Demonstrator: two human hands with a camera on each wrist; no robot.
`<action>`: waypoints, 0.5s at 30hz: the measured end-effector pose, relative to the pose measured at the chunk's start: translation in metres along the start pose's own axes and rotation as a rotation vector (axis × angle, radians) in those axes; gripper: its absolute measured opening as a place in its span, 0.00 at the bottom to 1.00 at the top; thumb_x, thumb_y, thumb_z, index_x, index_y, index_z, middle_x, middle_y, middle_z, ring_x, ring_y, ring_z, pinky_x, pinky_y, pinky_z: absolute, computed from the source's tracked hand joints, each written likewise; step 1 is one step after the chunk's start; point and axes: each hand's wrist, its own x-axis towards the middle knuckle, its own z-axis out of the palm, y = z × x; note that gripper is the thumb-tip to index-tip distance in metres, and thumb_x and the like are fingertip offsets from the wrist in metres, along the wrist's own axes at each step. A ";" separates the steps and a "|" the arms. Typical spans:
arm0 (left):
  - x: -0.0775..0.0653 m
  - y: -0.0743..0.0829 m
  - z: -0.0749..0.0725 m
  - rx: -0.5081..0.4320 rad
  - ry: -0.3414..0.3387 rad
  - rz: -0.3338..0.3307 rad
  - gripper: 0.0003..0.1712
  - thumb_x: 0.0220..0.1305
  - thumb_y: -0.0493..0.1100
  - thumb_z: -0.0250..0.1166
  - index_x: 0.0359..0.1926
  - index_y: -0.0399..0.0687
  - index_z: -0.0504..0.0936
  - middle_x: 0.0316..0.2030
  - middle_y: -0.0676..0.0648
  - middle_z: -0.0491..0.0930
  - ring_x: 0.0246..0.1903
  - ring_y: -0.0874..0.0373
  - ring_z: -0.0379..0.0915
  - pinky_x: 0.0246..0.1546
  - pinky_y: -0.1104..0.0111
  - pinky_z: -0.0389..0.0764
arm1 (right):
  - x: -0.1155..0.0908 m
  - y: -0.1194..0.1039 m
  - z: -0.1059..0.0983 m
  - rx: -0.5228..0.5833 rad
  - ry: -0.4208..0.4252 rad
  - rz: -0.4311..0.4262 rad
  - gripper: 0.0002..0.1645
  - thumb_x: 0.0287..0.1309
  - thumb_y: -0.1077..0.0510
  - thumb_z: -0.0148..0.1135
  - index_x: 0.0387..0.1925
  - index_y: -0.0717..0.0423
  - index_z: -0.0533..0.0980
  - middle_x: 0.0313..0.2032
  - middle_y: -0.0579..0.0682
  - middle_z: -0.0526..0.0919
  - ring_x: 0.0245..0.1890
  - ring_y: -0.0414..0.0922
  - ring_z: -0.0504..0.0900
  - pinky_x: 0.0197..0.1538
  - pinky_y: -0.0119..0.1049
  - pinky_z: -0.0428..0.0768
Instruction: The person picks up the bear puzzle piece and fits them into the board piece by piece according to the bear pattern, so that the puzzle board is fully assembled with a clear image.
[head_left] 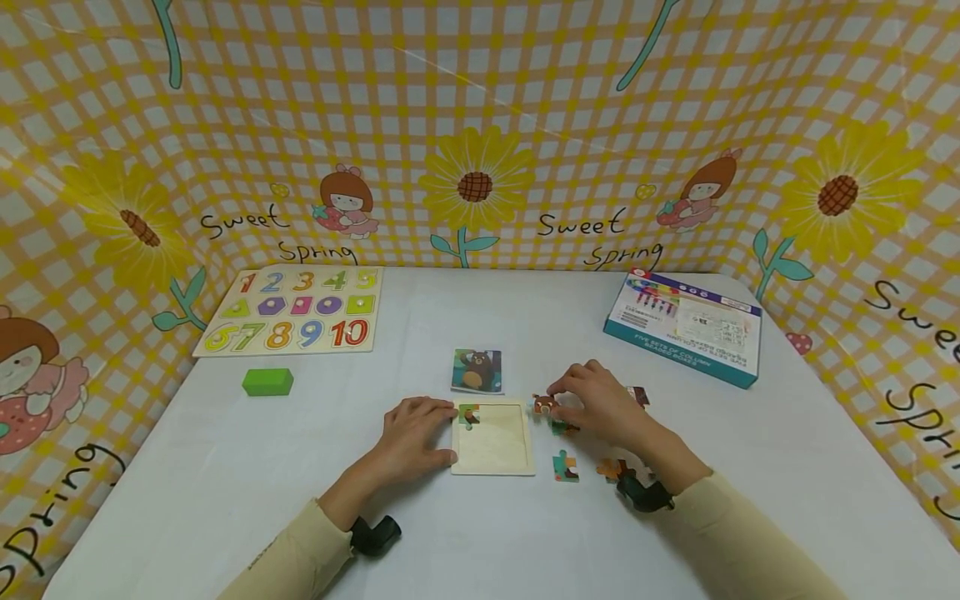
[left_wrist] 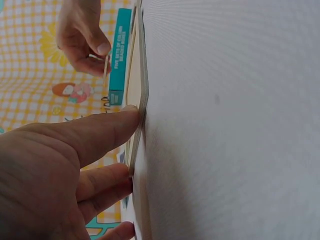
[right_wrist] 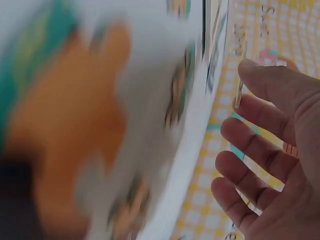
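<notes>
My left hand (head_left: 411, 435) rests against the left edge of a square wooden puzzle tray (head_left: 495, 454), thumb and fingertips touching its rim, the fingers fairly straight. One green and brown puzzle piece (head_left: 468, 414) lies in the tray's upper left corner. Just right of the tray, my right hand (head_left: 600, 408) pinches a brown jigsaw piece (head_left: 543, 404) with a bear's face between thumb and index finger. The right wrist view shows that piece (right_wrist: 241, 75) edge-on, above the table. Around and partly under this hand lie loose pieces, among them a teal and orange one (head_left: 566, 467) and an orange-brown one (head_left: 613, 469).
Behind the tray lies a bear picture card (head_left: 477, 371). A green block (head_left: 267, 382) and a number board (head_left: 296, 310) are at the left. At the back right sits a teal-sided box (head_left: 682, 327). A checked cloth (head_left: 480, 100) hangs behind the table.
</notes>
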 end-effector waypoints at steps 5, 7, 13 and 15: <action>0.000 -0.001 0.000 0.003 -0.002 -0.004 0.32 0.52 0.47 0.70 0.59 0.46 0.74 0.62 0.48 0.70 0.64 0.43 0.54 0.58 0.41 0.54 | 0.006 -0.021 0.009 -0.014 0.005 -0.039 0.15 0.50 0.49 0.69 0.40 0.49 0.83 0.39 0.48 0.82 0.40 0.44 0.70 0.44 0.40 0.70; 0.000 -0.001 0.000 0.003 -0.003 -0.005 0.32 0.52 0.47 0.70 0.59 0.46 0.74 0.62 0.48 0.70 0.64 0.43 0.54 0.58 0.41 0.54 | 0.009 -0.028 0.012 -0.018 0.004 -0.047 0.15 0.49 0.49 0.69 0.40 0.49 0.83 0.39 0.48 0.81 0.40 0.44 0.70 0.44 0.40 0.70; 0.000 0.000 0.000 0.002 -0.004 -0.005 0.32 0.52 0.47 0.70 0.59 0.46 0.74 0.62 0.48 0.70 0.64 0.43 0.55 0.58 0.41 0.54 | 0.015 -0.045 0.020 -0.052 0.038 -0.077 0.14 0.48 0.50 0.70 0.38 0.49 0.83 0.37 0.47 0.81 0.37 0.44 0.70 0.43 0.39 0.71; 0.001 0.000 0.001 0.008 -0.007 -0.007 0.32 0.52 0.47 0.70 0.59 0.46 0.74 0.62 0.48 0.70 0.64 0.43 0.54 0.58 0.41 0.54 | 0.017 -0.049 0.023 -0.061 0.050 -0.085 0.14 0.48 0.50 0.70 0.38 0.49 0.83 0.36 0.47 0.81 0.37 0.44 0.70 0.43 0.39 0.71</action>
